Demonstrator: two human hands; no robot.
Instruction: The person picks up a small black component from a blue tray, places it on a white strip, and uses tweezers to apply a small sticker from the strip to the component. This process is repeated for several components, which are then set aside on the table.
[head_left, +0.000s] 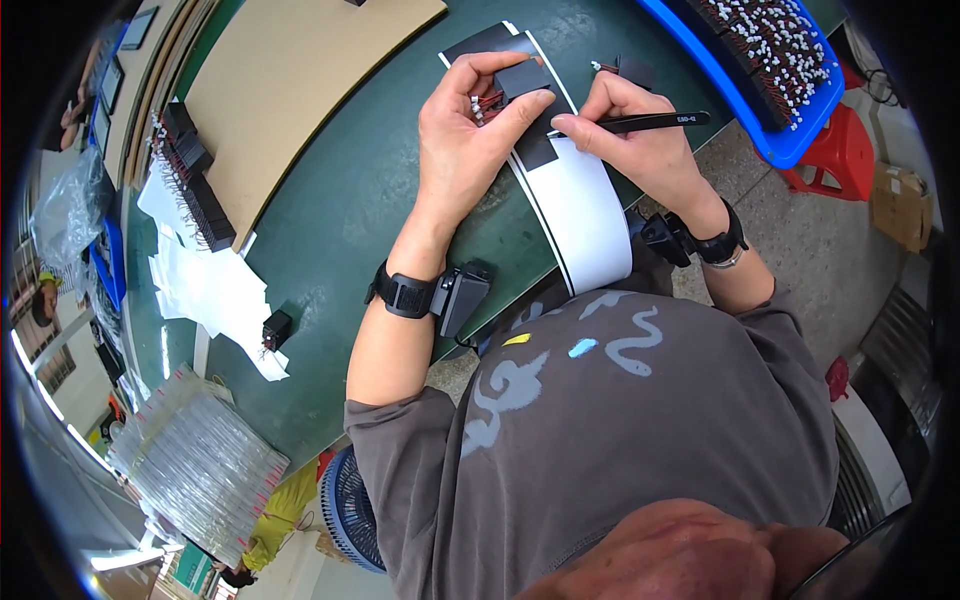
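Note:
My left hand (460, 130) is closed around a small black box-shaped part (523, 80), thumb and fingers gripping its sides. Thin red wires with white connectors show in that palm. Black tweezers (660, 121) lie in my right hand (645, 150), their tips pointing left toward a black sticker (537, 150). Beneath both hands runs a long strip of white backing paper (580, 215), dark at its far end and curling over the table's near edge. Another black part with wires (634, 70) rests just beyond my right hand.
A blue tray (785, 152) of wired black parts stands right, above a red stool (845, 150). Leftward on the green table (340, 240) lie a tan board (320, 80), a row of black parts (205, 200), white paper (205, 285), a single part (277, 328) and clear tubes (200, 465).

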